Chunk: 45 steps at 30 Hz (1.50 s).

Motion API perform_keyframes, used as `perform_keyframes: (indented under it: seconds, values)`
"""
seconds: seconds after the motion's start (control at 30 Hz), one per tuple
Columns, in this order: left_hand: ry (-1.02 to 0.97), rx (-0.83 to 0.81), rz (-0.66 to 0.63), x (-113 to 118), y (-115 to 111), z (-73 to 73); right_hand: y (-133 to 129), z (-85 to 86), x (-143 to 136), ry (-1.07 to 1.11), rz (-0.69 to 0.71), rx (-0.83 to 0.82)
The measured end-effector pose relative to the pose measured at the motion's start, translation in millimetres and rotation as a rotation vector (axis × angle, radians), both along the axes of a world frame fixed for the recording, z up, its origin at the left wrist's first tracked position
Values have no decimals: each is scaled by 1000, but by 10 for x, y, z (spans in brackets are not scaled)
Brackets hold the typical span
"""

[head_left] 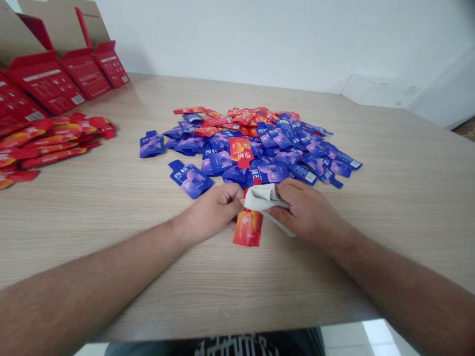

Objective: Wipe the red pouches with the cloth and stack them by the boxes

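Observation:
My left hand pinches the left edge of a red-orange pouch near its upper part. A folded pale grey cloth is gripped in my right hand. The cloth lies across the top portion of that pouch and hides most of it; a bit of red shows above. Just beyond my hands spreads a heap of blue-purple pouches, with one red pouch lying on its near side and more red ones at the back.
At the left, red-orange pouches are stacked in front of several open red cardboard boxes. A lone blue pouch and another blue pouch lie left of the heap. The pale wooden table meets a white wall.

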<state>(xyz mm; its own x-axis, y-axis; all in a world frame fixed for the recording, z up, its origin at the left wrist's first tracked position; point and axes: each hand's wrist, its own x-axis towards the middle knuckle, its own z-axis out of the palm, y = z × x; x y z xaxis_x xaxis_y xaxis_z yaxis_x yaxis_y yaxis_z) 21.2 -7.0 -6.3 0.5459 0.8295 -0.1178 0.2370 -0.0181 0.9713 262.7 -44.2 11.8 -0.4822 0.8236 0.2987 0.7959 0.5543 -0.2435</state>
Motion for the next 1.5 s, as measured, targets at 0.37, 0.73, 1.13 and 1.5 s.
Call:
perform_keyframes:
  seconds: [0.37, 0.73, 1.13, 1.5]
  values:
    - [-18, 9, 6, 2, 7, -2, -47, 3, -28, 2, 45, -14]
    - [-26, 10, 2, 0, 7, -23, -78, 15, -55, -35, 112, -37]
    - [-17, 30, 4, 2, 10, -28, -77, 11, -52, -50, 175, -63]
    - [-9, 38, 9, 6, 7, -8, -103, 14, -71, -66, 255, -81]
